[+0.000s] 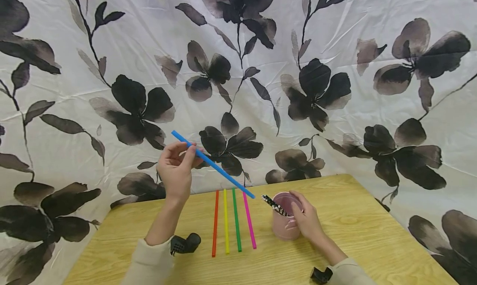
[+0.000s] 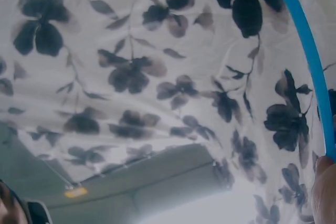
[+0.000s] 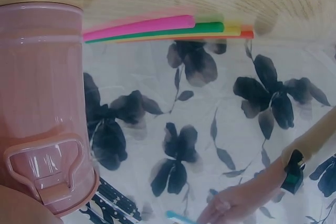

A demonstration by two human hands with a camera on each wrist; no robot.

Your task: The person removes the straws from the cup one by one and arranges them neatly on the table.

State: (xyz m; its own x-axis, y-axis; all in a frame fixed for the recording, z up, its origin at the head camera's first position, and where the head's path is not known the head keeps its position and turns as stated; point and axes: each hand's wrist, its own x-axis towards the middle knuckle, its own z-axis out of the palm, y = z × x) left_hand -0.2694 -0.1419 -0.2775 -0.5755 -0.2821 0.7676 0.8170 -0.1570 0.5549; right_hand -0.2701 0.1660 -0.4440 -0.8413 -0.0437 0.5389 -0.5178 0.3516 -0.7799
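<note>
Here, the left hand (image 1: 178,173) pinches a blue straw (image 1: 223,172), slanted above the surface (image 1: 123,235). Then 4 lie side by side: red straw (image 1: 215,223), yellow straw (image 1: 226,221), green straw (image 1: 236,220), pink straw (image 1: 249,220). The right hand (image 1: 308,218) grips a pink cup (image 1: 284,231) where black-and-white straws (image 1: 273,205) lean, apparently several, too bunched to count.

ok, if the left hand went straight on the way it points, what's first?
Likely the cloth: beyond the blue straw in the left hand, the head view shows nothing else in line, though depth is unclear.
</note>
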